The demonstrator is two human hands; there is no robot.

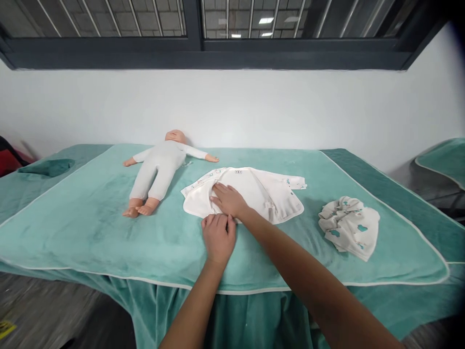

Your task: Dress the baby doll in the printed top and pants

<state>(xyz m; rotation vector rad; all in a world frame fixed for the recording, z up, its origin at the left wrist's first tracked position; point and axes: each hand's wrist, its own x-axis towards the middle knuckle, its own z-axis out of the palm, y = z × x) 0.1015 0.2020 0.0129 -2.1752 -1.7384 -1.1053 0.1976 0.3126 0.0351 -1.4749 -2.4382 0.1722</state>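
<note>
A white baby shirt [250,194] with small prints on its sleeves lies spread open, inside up, in the middle of the head view. My right hand [229,199] rests flat on its left half, fingers stretched out, the fingertips near a fold in the fabric. Just below, my left hand [219,238] is closed at the shirt's lower hem, its fingers curled over the edge. Left of the shirt, a baby doll [162,162] in white lies on its back with arms spread. A crumpled white cloth garment [350,225] with teal prints sits to the right.
A light green plush blanket [90,228] with white piping covers the table, above a darker green cover [432,228]. Behind is a white wall [254,106] below a dark-framed, barred window [203,53]. Something red and black [9,157] shows at the far left.
</note>
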